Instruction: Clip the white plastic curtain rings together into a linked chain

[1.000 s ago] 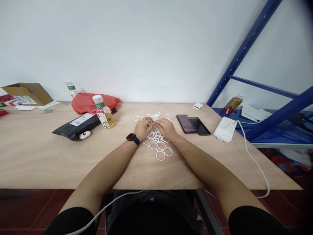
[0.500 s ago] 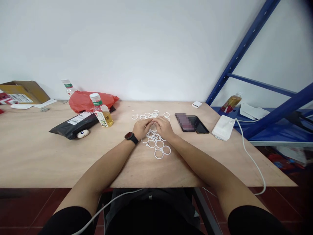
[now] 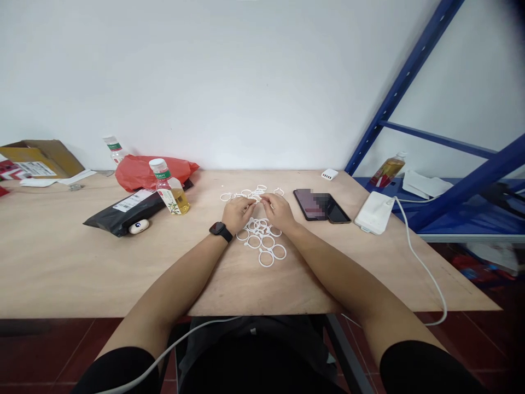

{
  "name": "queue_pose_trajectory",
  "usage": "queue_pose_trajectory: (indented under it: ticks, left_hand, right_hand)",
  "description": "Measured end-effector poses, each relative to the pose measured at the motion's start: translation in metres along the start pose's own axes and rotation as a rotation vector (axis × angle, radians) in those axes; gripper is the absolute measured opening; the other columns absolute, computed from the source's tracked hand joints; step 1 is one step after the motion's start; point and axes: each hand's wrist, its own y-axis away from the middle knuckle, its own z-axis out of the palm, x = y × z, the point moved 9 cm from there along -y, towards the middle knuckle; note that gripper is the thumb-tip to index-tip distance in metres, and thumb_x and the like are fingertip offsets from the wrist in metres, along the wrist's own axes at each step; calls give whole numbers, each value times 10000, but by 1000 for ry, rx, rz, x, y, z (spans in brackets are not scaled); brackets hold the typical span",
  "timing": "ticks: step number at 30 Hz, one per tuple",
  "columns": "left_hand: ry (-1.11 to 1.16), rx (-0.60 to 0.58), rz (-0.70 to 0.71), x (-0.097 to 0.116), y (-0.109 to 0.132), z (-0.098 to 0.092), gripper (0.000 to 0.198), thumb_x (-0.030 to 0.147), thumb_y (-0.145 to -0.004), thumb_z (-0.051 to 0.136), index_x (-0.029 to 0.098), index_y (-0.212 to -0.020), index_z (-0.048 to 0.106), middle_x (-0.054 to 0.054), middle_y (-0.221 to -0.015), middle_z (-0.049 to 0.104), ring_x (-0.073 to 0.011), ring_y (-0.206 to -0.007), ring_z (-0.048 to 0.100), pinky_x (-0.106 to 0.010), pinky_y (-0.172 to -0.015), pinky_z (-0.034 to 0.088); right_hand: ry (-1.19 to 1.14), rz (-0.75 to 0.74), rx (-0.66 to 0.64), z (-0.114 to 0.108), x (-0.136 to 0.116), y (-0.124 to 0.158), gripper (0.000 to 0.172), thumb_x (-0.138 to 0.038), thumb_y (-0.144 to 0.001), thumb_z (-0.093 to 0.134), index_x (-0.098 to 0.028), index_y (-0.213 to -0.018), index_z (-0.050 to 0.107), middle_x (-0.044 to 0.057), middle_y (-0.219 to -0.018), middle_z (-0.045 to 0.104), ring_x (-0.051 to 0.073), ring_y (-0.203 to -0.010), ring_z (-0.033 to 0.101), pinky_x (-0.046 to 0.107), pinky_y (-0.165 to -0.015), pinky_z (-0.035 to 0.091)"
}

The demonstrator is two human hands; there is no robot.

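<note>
Nearest: thin, white, plastic-looking rings point(image 3: 260, 229) are lying in an overlapping cluster on the pale wooden bench point(image 3: 229, 290); a hand brushing them could be scattering some. Just beyond, the left hand point(image 3: 239, 213) and right hand point(image 3: 279, 212) are apparently pinching a small white piece point(image 3: 257, 200) between their fingertips; so slight a hold risks slipping. Farther: more white rings point(image 3: 260, 190) are sitting close behind, possibly snagging if nudged.

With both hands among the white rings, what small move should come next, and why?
Probably ease the right hand slightly toward the left hand: their fingertips face each other across a narrow gap amid the white rings, as if sharing one piece, though it's too small to confirm.
</note>
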Motion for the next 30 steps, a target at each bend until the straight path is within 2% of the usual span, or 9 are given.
queue_pose_trajectory:
  ticks: [3, 5, 8, 10, 12, 17, 21, 26, 30]
  left_hand:
    - [-35, 43, -8, -2, -1, -5, 182, 277, -860, 568, 204, -941, 715, -89, -1056, 662, -223, -1010, 597, -388, -926, 459]
    - [-38, 7, 4, 0, 0, -2, 143, 240, -807, 597, 201, -882, 712, -84, -1115, 654, -234, -1054, 586, -406, -959, 439]
    - [-9, -183, 50, 6, 3, 14, 138, 218, -787, 595, 203, -866, 707, -52, -1014, 706, -225, -989, 624, -406, -964, 429]
    - [29, -303, 77, 11, 6, 24, 166, 253, -816, 586, 200, -909, 712, -38, -936, 729, -205, -903, 650, -373, -916, 452]
    - [71, -353, 95, 15, 6, 28, 211, 308, -849, 577, 186, -953, 715, -42, -923, 738, -187, -850, 660, -328, -847, 473]
    - [149, -331, 25, 13, 4, 22, 277, 389, -897, 548, 174, -911, 722, -32, -820, 734, -148, -729, 649, -257, -709, 473]
    - [144, -244, -99, 2, 4, 14, 287, 388, -911, 532, 180, -871, 724, -18, -751, 721, -134, -659, 628, -242, -630, 449]
    - [79, -138, -103, -4, 2, 10, 213, 319, -897, 555, 186, -902, 722, -23, -797, 724, -145, -689, 628, -265, -682, 475]
    - [78, -55, -66, -8, 1, 7, 208, 283, -900, 563, 182, -1005, 712, -43, -868, 723, -155, -744, 639, -286, -746, 502]
  right_hand:
    - [121, 125, 41, -13, 35, -3, 300, -191, -926, 412, -183, -1121, 640, 96, -1101, 678, 245, -1063, 568, 389, -973, 409]
    - [187, 230, 41, -19, 62, -3, 307, -163, -895, 430, -170, -1110, 650, 110, -1136, 661, 253, -1086, 550, 394, -977, 400]
    - [239, 381, 12, -21, 93, 1, 321, -147, -872, 433, -168, -1090, 667, 111, -1145, 652, 258, -1067, 552, 396, -958, 406]
    - [262, 427, -19, -18, 101, 3, 324, -159, -880, 433, -179, -1098, 673, 101, -1147, 651, 253, -1057, 554, 388, -948, 406]
    - [291, 421, -69, -9, 97, 3, 302, -208, -892, 468, -202, -1111, 676, 89, -1160, 645, 257, -1075, 545, 383, -942, 400]
    - [387, 304, -173, 11, 72, 3, 302, -385, -878, 587, -246, -1126, 687, 82, -1249, 602, 294, -1151, 482, 411, -974, 353]
    - [416, 254, -187, 14, 66, 3, 220, -330, -878, 596, -250, -1045, 716, 78, -1222, 613, 297, -1142, 469, 429, -984, 330]
    - [325, 195, -83, 4, 56, -1, 175, -295, -877, 601, -237, -978, 732, 86, -1146, 624, 283, -1118, 480, 439, -986, 332]
    - [153, 40, 31, -3, 29, -4, 192, -316, -896, 595, -228, -996, 733, 81, -1046, 631, 249, -1048, 521, 418, -972, 379]
